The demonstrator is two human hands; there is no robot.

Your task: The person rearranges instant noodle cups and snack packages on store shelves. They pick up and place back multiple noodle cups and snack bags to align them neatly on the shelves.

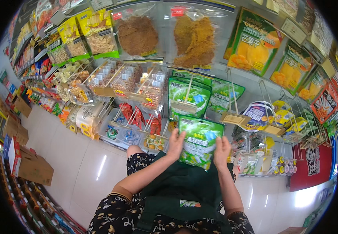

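Note:
Between my two hands is a green snack bag (198, 143), held upright in front of my dark apron. My left hand (176, 145) pinches its left edge, and my right hand (222, 149) grips the right edge. Just beyond it, matching green bags (188, 93) hang from a metal display hook, partly behind a tan price tag (183, 106). Another green bag (226, 95) hangs at an angle to their right. A bare-looking hook there ends in a second tag (235, 118).
Packs of peanuts (150, 93) hang to the left. Dried mango bags (253, 44) and bags of brown powder (138, 36) hang higher up. Plastic bins (154, 142) line the low shelf. A cardboard box (35, 165) stands on the tiled floor (90, 163) to the left.

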